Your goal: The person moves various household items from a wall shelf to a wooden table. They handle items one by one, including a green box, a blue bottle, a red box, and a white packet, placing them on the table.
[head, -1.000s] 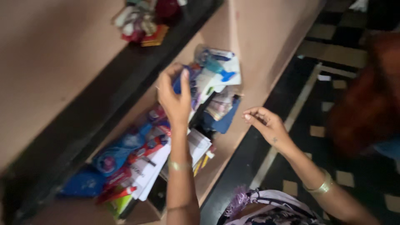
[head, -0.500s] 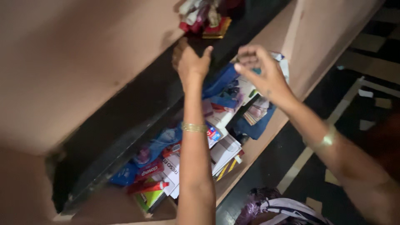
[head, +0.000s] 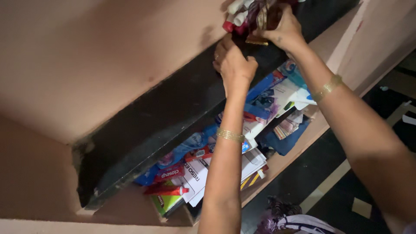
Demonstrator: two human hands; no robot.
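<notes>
My right hand point(head: 282, 29) is closed over a cluster of small bottles and tubes point(head: 237, 12) with red and white caps, which stands on the dark upper shelf point(head: 173, 108). My left hand point(head: 234, 65) is just below and left of it, back to the camera, with its fingers curled at the shelf's edge under the cluster. Whether it grips anything is hidden. Both wrists wear gold bangles.
The lower shelf holds a heap of toothpaste boxes point(head: 171, 173), blue packets point(head: 268, 93), white papers point(head: 199, 175) and a dark blue pouch point(head: 288, 138) with folded paper. A pink wall point(head: 86, 56) rises at left. Dark tiled floor point(head: 346, 190) and a purple-white cloth point(head: 290, 221) lie below.
Both hands have risen from over the lower shelf's heap to the upper shelf. My right hand has closed on the cluster of bottles. The view has tilted upward.
</notes>
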